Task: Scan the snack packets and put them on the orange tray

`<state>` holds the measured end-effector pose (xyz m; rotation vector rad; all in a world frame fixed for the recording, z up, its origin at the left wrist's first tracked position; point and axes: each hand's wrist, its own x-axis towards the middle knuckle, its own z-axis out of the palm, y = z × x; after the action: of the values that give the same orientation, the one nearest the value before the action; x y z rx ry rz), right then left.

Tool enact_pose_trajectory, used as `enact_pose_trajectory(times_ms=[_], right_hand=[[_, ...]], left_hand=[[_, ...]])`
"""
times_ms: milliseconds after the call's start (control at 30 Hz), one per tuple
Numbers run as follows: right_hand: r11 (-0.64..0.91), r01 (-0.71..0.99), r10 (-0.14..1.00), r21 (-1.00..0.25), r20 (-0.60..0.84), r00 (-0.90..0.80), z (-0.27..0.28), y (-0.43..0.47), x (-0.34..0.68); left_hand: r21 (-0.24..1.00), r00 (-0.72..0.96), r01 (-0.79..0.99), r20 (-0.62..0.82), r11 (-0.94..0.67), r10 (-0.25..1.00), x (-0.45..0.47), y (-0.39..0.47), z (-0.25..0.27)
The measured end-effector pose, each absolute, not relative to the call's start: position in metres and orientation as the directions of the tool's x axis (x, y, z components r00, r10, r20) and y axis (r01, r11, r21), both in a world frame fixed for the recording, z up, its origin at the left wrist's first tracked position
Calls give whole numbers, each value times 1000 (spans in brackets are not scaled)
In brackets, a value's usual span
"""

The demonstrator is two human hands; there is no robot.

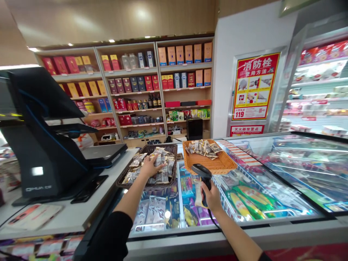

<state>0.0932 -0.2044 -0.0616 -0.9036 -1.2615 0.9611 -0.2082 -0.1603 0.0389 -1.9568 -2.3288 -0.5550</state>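
Black corded scanner (201, 170), gripped in the right hand (213, 197) above the glass (282, 185); left hand (150, 167) spread over small silvery-beige packets (164, 159) inside the dark basket (152, 187)! Glass stretches rightward past the orange basket (216, 165), ending at a pale front edge (299, 232).

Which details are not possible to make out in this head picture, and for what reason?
In the head view:
Underside of the left grip: hidden by its back.
Part of the scanner: covered by the right grip.
Far end of the cable: hidden behind the right forearm.
Print on the packets: too small, blurred.
Left part of the cash register: cut off by the left edge.
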Motion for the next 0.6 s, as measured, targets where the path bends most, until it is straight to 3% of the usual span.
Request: enact_pose_trajectory(times_ms=[267,400,500,600], right_hand=[[292,-208,956,-933,284,72,-68,-198,89],[285,-202,958,-937,273,86,-56,-185,108],[288,-148,953,-946,269,136,-44,-163,137],[258,-66,948,-964,239,210,-39,-142,163]], left_hand=[[165,-352,932,195,323,916,-208,-103,54],[70,-413,910,259,410,873,-187,-87,69],[32,-296,953,307,301,904,-150,-67,78],[112,-67,993,197,45,978,-105,-37,72]])
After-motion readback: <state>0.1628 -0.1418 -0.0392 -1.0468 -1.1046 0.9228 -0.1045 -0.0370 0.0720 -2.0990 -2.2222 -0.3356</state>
